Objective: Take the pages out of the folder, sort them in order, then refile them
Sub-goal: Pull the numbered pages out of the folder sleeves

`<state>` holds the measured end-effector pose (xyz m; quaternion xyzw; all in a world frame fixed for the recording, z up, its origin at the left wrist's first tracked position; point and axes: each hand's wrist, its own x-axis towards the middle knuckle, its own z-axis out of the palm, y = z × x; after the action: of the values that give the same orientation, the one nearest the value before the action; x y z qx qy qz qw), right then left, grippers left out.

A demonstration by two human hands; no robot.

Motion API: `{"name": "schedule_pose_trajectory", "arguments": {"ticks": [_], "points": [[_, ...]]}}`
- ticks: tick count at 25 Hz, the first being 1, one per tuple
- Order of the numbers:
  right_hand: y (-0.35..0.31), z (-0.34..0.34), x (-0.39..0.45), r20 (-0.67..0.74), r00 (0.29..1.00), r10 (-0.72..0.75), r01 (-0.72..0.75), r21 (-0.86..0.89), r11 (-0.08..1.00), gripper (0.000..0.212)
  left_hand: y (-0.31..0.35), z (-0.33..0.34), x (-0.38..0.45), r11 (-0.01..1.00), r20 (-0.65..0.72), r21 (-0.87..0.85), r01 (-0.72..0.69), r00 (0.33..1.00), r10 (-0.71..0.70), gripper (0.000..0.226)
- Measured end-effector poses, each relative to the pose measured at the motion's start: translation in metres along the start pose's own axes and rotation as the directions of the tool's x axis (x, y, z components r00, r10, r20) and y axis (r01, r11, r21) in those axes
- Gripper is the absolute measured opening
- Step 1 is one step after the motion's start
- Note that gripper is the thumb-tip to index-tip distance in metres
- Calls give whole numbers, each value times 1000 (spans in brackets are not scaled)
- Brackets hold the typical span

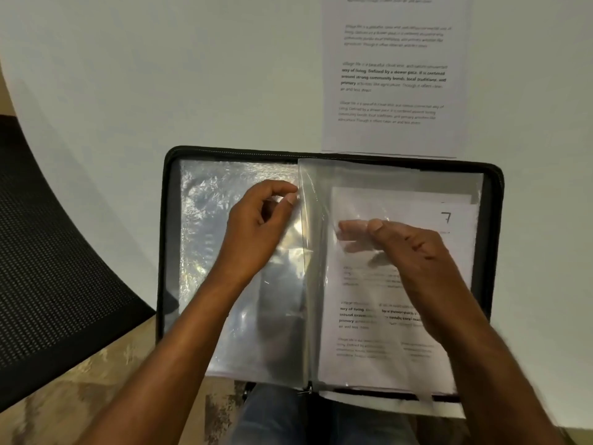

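The person's knees in blue jeans [272, 415] show at the bottom edge, just under the near rim of an open black zip folder [167, 239] that lies on the white table [160, 75] and overhangs its near edge a little. The folder is spread flat, with clear plastic sleeves on both halves. The left hand [256, 226] reaches in over the left half, its thumb and forefinger pinching the free edge of one clear sleeve [313, 194], which stands lifted near the spine between the two halves; its other fingers are curled. The left-side sleeves [205, 220] look crinkled and shiny; whether they hold any paper cannot be told. The right hand [407, 248] lies on the right half, with its fingers slid in beneath a layer of plastic and its thumb on top, so it grips that layer over a printed page [369, 316]. This page carries blocks of text and a handwritten "7" [446, 217] in its upper right corner, and further sheet edges show stacked behind it. Beyond the far rim of the folder, a loose printed sheet [394, 75] lies flat on the table, its near edge touching or just meeting the folder's far edge. To the left, a black mesh chair [48, 268] stands beside the table, over a mottled brown floor [96, 380].
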<state>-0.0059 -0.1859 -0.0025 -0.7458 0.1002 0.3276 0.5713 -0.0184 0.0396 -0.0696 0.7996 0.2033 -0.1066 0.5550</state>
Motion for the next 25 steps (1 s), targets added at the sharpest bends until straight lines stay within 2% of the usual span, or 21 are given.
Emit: {"name": "schedule_pose_trajectory", "arguments": {"ticks": [3, 6, 9, 10, 13, 18, 20, 22, 24, 25], "points": [[-1, 26, 4, 116, 992, -58, 55, 25, 998, 33, 1, -16, -4, 986, 30, -115, 119, 993, -117, 22], [2, 50, 8, 262, 960, -94, 82, 58, 995, 44, 3, -31, -4, 955, 71, -192, 225, 974, -215, 40], [9, 71, 12, 378, 919, -114, 113, 25, 993, 52, 8, -46, 5, 832, 109, -351, 429, 901, -419, 60], [11, 78, 13, 400, 910, -106, 121, -12, 993, 55, 6, -54, 5, 818, 114, -372, 438, 897, -428, 67], [19, 94, 15, 412, 906, -95, 186, -188, 964, 62, -5, -75, -2, 874, 96, -327, 359, 933, -347, 85], [40, 106, 21, 393, 877, -278, 454, -483, 749, 69, -19, -95, -1, 885, 21, -280, 373, 924, -382, 95], [48, 105, 21, 391, 861, -326, 496, -498, 711, 67, -22, -97, 0, 895, -52, -223, 386, 912, -407, 92], [52, 99, 20, 346, 857, -381, 512, -488, 707, 62, -22, -97, -2, 917, -159, -144, 371, 906, -392, 74], [56, 85, 21, 259, 855, -449, 515, -520, 681, 57, -27, -95, -3, 947, -272, 75, 312, 920, -282, 43], [60, 75, 23, 208, 859, -469, 499, -549, 670, 57, -31, -93, -3, 930, -314, 214, 299, 923, -224, 31]]}}
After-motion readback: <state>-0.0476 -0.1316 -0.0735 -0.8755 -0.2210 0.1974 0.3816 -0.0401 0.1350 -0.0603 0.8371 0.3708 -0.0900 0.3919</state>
